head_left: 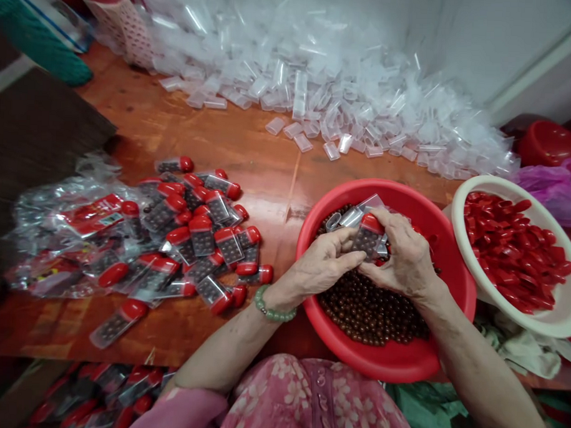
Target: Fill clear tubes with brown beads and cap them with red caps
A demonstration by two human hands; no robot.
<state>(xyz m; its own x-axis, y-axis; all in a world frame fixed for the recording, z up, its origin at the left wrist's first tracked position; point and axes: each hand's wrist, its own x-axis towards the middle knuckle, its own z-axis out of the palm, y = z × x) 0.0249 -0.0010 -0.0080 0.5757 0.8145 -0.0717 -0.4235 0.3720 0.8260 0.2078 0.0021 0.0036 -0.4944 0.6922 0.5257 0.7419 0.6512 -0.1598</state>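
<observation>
Our table (250,150) holds a big red bowl (393,361) of small brown beads (371,310). Over the beads, our left hand (323,268) and right hand (403,255) grip one clear tube with a red cap (368,237), held tight between them.

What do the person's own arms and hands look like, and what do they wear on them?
The left hand and right hand are bare, without gloves. The left wrist wears a bracelet of green beads. A pink sleeve shows at the left arm, and the pink garment has pale flowers.
</observation>
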